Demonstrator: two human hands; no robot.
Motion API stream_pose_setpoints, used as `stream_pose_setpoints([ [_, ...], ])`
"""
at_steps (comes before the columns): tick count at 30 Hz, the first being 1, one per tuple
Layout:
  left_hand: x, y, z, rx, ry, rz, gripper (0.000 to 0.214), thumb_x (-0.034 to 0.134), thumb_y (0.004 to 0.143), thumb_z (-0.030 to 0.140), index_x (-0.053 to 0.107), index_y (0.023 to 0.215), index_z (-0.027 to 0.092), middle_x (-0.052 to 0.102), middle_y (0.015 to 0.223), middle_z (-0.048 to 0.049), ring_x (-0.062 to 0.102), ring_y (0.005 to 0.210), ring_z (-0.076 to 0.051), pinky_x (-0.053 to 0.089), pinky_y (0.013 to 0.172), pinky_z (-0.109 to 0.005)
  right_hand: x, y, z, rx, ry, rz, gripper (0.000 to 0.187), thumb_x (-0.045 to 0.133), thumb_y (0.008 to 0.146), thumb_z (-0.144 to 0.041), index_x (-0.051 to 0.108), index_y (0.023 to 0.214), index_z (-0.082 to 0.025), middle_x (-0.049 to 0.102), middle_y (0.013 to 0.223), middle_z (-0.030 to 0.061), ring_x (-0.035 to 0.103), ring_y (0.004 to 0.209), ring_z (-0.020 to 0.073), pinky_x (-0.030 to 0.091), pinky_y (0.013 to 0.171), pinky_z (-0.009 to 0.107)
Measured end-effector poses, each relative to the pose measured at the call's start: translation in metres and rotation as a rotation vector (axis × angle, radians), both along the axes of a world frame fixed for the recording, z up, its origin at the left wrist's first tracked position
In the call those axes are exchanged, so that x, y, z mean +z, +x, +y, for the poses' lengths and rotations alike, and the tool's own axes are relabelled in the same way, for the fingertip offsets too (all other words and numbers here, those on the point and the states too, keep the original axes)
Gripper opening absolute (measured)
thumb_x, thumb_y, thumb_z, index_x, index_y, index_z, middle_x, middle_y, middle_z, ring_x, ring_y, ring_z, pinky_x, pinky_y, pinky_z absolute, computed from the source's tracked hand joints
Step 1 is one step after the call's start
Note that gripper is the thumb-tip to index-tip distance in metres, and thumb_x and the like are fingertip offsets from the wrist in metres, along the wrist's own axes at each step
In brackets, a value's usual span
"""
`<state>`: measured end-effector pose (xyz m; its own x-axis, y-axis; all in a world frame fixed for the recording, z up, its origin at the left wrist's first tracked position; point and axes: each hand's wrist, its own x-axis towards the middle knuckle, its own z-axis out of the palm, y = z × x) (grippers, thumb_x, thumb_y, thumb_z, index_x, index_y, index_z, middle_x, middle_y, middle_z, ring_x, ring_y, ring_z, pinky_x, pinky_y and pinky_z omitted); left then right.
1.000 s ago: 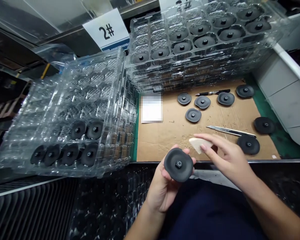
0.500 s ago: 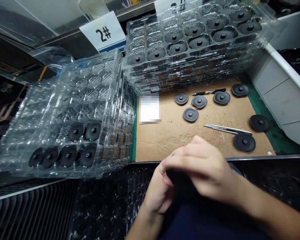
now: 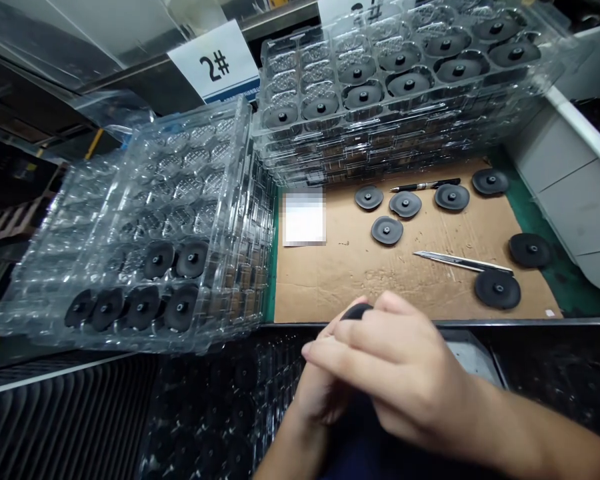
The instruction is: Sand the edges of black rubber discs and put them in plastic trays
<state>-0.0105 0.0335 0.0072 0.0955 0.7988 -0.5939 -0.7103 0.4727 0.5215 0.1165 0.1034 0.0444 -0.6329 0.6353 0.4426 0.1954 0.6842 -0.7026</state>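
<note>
My left hand (image 3: 316,393) holds a black round disc (image 3: 356,311) in front of my lap; only the disc's top edge shows. My right hand (image 3: 405,373) lies over the disc and over the left hand, fingers curled and pressed against it; a white wipe it held a moment ago is hidden. Both hands hover just below the front edge of the cardboard sheet (image 3: 340,267).
Several loose black discs (image 3: 387,230) lie on the cardboard with a pen (image 3: 425,185) and a utility knife (image 3: 463,262). A clear tray stack (image 3: 145,227) with discs stands left, another stack (image 3: 405,87) behind. A white card (image 3: 304,217) lies beside the trays; a "2#" sign (image 3: 214,61) stands behind.
My right hand, which held a white wipe beside the disc, has come across and now covers the disc in my left hand.
</note>
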Motion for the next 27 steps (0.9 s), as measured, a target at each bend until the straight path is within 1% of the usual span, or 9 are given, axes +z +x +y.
stream_pose_setpoints([
  [3,0.0,-0.003,0.0,0.012,0.053,-0.016,0.055,0.077,0.058,0.046,0.067,0.106,0.022,0.068,0.109,-0.005,0.062,0.103,-0.026,0.046,0.095,-0.035,-0.019,0.011,0.016,-0.145,-0.12,-0.041,0.027,0.049,0.088,-0.014,0.065,0.107,-0.022,0.071,0.098,0.0005,0.063,0.082,0.0134,0.037,0.071,0.03],
  [6,0.001,-0.007,-0.002,0.027,0.087,-0.082,0.065,0.076,0.058,0.047,0.061,0.116,0.023,0.066,0.116,-0.0073,0.064,0.101,-0.027,0.048,0.091,-0.035,-0.058,0.028,0.019,-0.377,-0.36,-0.189,0.025,0.052,0.088,-0.024,0.065,0.11,-0.027,0.07,0.098,-0.0004,0.063,0.082,0.0152,0.042,0.073,0.029],
  [10,0.0,-0.011,-0.003,0.05,0.091,-0.11,0.062,0.074,0.061,0.045,0.059,0.117,0.024,0.065,0.118,-0.0074,0.064,0.102,-0.027,0.048,0.091,-0.035,-0.114,0.043,-0.007,-0.329,-0.584,-0.268,0.026,0.051,0.087,-0.03,0.067,0.106,-0.026,0.071,0.095,0.0017,0.064,0.086,0.0193,0.048,0.075,0.033],
  [12,-0.002,-0.012,-0.002,0.033,0.106,-0.121,0.061,0.075,0.061,0.044,0.06,0.117,0.024,0.064,0.118,-0.0073,0.063,0.102,-0.027,0.048,0.092,-0.036,-0.123,0.045,-0.017,-0.321,-0.617,-0.263,0.025,0.052,0.085,-0.031,0.069,0.102,-0.024,0.072,0.093,0.0023,0.065,0.083,0.0195,0.05,0.071,0.032],
  [16,-0.003,-0.008,-0.001,0.026,0.138,-0.115,0.06,0.075,0.063,0.041,0.059,0.118,0.025,0.062,0.121,-0.0072,0.062,0.105,-0.028,0.048,0.093,-0.037,-0.081,0.039,-0.013,-0.439,-0.589,-0.179,0.028,0.048,0.089,-0.032,0.063,0.112,-0.024,0.067,0.107,0.003,0.064,0.08,0.0163,0.05,0.065,0.028],
  [18,-0.002,-0.005,-0.002,0.035,0.143,-0.08,0.061,0.076,0.063,0.04,0.059,0.119,0.025,0.062,0.122,-0.0071,0.06,0.108,-0.027,0.048,0.093,-0.035,-0.045,0.029,-0.01,-0.469,-0.452,-0.075,0.029,0.048,0.09,-0.028,0.059,0.117,-0.025,0.064,0.111,0.0034,0.062,0.083,0.0157,0.048,0.066,0.027],
  [21,0.0,-0.004,-0.005,0.05,0.114,-0.002,0.057,0.073,0.069,0.04,0.057,0.121,0.023,0.063,0.12,-0.0079,0.057,0.112,-0.025,0.045,0.097,-0.033,-0.006,0.011,-0.02,-0.306,-0.154,0.047,0.03,0.049,0.089,-0.018,0.056,0.118,-0.018,0.065,0.1,0.0063,0.058,0.087,0.0175,0.046,0.076,0.032],
  [25,0.0,-0.006,-0.007,0.062,0.123,0.048,0.059,0.077,0.066,0.034,0.057,0.121,0.026,0.06,0.125,-0.0067,0.057,0.112,-0.026,0.045,0.097,-0.035,0.002,0.0,-0.029,-0.034,-0.173,-0.014,0.026,0.046,0.088,-0.009,0.058,0.111,-0.014,0.065,0.09,0.0049,0.056,0.079,0.0148,0.045,0.074,0.03],
  [27,0.001,-0.004,-0.007,0.083,0.135,0.055,0.06,0.077,0.066,0.033,0.056,0.122,0.026,0.061,0.123,-0.0065,0.056,0.113,-0.026,0.046,0.096,-0.034,0.001,-0.003,-0.026,-0.024,-0.189,-0.063,0.024,0.046,0.088,-0.01,0.059,0.107,-0.015,0.065,0.089,0.0045,0.056,0.076,0.0148,0.045,0.071,0.029],
])
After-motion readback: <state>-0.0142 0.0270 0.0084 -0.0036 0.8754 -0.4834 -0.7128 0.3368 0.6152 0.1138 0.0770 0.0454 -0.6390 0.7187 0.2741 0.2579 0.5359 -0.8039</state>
